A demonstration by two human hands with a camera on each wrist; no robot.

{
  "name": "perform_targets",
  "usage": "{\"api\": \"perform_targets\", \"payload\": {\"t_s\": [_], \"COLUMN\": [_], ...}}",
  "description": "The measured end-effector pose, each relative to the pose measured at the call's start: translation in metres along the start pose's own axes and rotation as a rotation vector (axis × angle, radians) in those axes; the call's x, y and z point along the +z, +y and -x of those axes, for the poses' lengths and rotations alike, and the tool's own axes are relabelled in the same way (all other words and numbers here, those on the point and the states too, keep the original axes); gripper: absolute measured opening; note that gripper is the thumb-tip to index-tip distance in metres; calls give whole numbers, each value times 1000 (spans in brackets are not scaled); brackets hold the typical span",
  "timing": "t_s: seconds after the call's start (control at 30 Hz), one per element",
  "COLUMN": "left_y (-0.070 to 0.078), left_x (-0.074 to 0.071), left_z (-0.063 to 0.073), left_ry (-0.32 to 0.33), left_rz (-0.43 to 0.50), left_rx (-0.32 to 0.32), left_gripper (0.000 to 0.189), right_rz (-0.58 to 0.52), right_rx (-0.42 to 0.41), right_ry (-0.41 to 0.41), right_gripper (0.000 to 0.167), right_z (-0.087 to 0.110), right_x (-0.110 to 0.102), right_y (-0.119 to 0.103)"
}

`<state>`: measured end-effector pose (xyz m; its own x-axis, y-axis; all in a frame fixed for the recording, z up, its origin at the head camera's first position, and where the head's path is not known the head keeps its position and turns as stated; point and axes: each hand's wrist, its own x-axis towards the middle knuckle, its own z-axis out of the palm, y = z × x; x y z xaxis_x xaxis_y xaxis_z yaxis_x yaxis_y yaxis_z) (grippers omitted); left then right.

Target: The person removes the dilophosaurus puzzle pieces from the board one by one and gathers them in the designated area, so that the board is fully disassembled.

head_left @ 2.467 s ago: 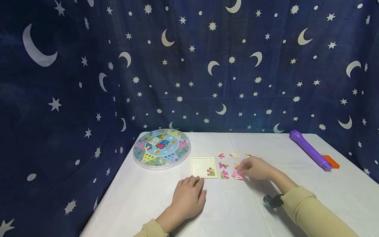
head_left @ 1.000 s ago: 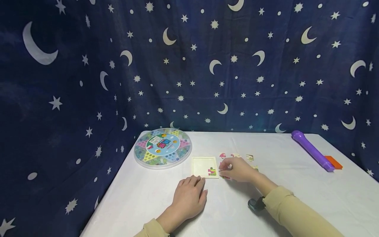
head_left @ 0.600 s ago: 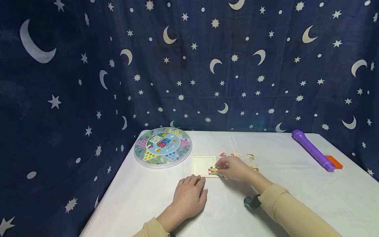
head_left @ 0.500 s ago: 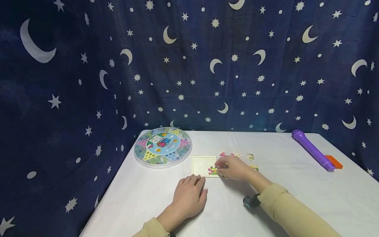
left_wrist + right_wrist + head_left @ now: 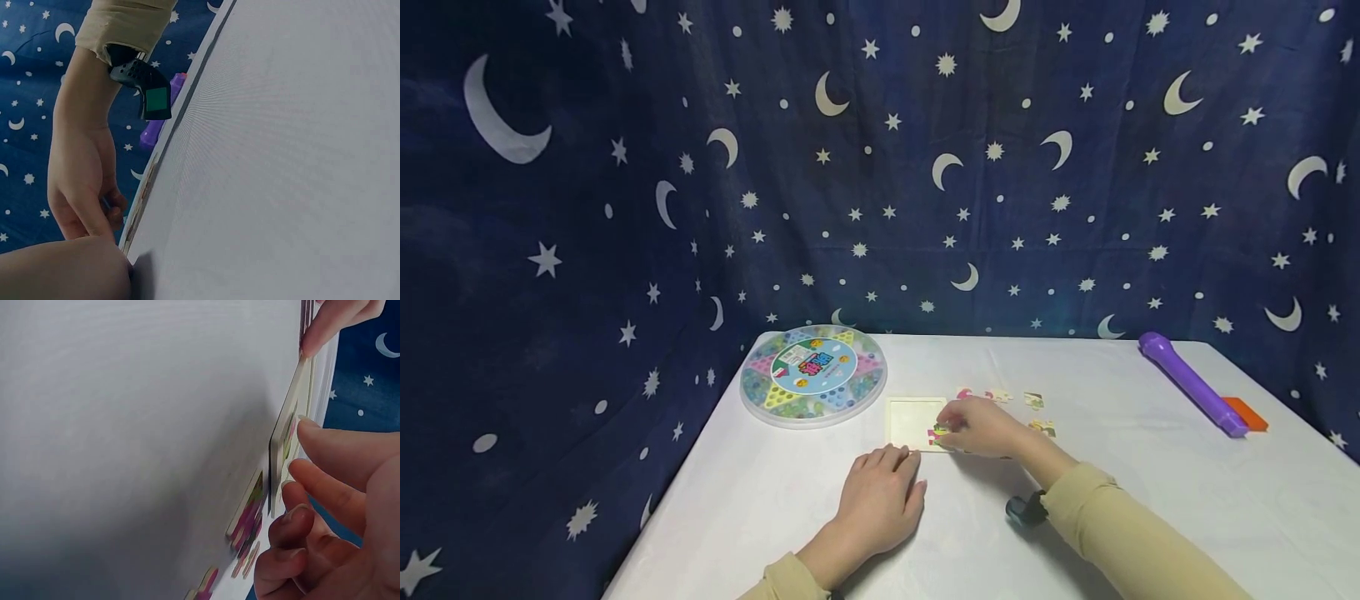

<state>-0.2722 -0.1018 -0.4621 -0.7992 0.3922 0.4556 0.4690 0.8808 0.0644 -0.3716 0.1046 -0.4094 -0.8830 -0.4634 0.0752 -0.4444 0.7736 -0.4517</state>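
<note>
A small cream puzzle tray [image 5: 897,421] lies flat on the table, with a pink and green puzzle piece [image 5: 935,437] in its near right corner. My right hand [image 5: 977,427] reaches over the tray's right side. In the right wrist view its thumb and index finger flank the puzzle piece [image 5: 289,440], and the other fingers [image 5: 284,565] are curled. My left hand [image 5: 880,496] rests on the table, its fingertips at the tray's front edge. More puzzle pieces [image 5: 997,395] lie right of the tray, several hidden behind my right hand.
A round, flat board game case [image 5: 775,398] with colored star points stands at the back left. Toward the right edge lie a purple stick-shaped toy [image 5: 1187,379] and an orange block [image 5: 1247,413]. A starry blue curtain [image 5: 925,208] hangs behind and left of the white table [image 5: 737,517].
My right hand has moved left, from the loose pieces to the piece in the tray's corner. The left hand stays at the tray's front edge.
</note>
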Motion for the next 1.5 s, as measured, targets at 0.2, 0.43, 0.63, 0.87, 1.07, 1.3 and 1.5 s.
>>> {"api": "perform_targets", "payload": {"t_s": [0.2,0.43,0.63,0.87,1.07,1.3,1.5], "left_y": [2,4,3,2,2,1,1], "left_x": [-1,-3,-1,-1,-1,0,0], "left_z": [-1,-2,-1,-1,-1,-1,-1], "left_ry": [-21,-39,-33,-28,-26,-49,-61], "left_rz": [5,0,-9,-7,-6,7,10], "left_rx": [10,0,0,-9,-10,-27,-32], "left_gripper": [41,42,42,42,41,43,43], "right_rz": [29,28,5,-82,-132,-182,-218], "right_rx": [-7,26,68,70,50,53,69], "right_ry": [-14,-31,-9,4,24,55,67], "right_gripper": [22,21,25,26,19,14,14], "right_z": [-3,-5,-6,-4,-2,6,17], "right_x": [1,0,2,3,2,-3,-8], "right_y": [-2,-4,-6,-9,-2,19,35]}}
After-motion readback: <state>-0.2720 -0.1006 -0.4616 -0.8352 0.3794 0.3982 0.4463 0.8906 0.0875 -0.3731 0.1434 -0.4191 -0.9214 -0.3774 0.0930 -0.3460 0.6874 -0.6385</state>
